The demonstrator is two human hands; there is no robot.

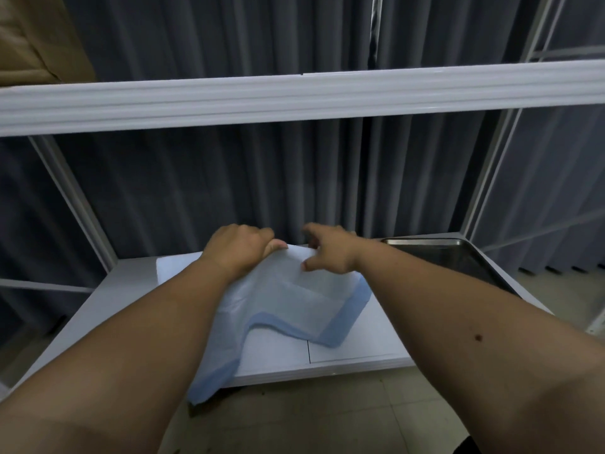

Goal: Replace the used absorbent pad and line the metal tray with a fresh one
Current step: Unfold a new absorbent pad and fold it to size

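Shelf (pixel 343 348) — pad (pixel 294 299) overhangs front edge, L hand (pixel 237 249) gripping.

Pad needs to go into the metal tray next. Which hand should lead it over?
Right, probably. The metal tray sits at the shelf's right end, nearest the right hand, which already pinches the absorbent pad. The left hand grips the pad's far edge, further away.

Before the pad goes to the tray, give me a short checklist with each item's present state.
1. Left hand grips the blue-edged white absorbent pad: ok.
2. Right hand grips the pad: cannot tell, only its thumb touches.
3. Pad fully unfolded: not ok, it is draped and rumpled.
4. Pad on the white shelf: not ok, one corner overhangs the front edge.
5. Metal tray empty: cannot tell.
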